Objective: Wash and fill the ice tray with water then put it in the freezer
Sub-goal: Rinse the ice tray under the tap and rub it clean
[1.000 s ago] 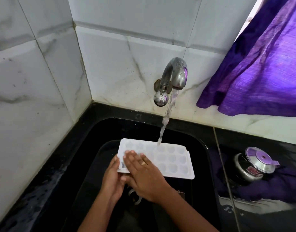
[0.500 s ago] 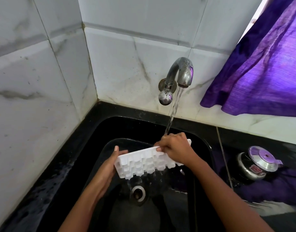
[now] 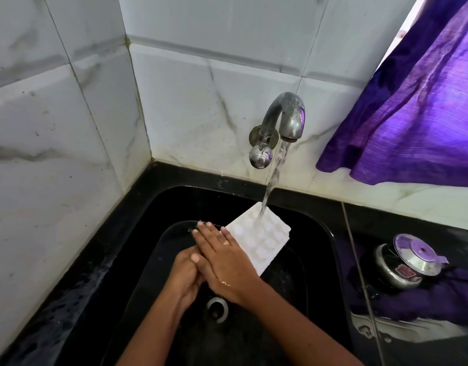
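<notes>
Over the black sink [image 3: 323,235], at mid-basin:

- Right hand [image 3: 222,262]: fingers straight and close together, laid flat on the near part of the tray's top face; ring [image 3: 225,243] on one finger.
- Left hand [image 3: 185,278]: beneath the right hand at the tray's near-left end, thumb showing on top; its fingers are hidden, so whether it is gripping cannot be told.
- Ice tray [image 3: 262,233]: white, held above the basin. Long axis runs near-left to far-right, with the far end raised and pointing toward the tap [image 3: 285,114]. Moulded cell face up; cavities or their undersides, unclear.
- Water stream [image 3: 276,167]: falls from the spout onto the tray's far end.
- Sink contents: metal drain [image 3: 217,307] below the wrists.
- Counter, right of the sink: steel lidded pot [image 3: 407,260], lid on, contents hidden.
- Above it: purple curtain [image 3: 412,114].
</notes>
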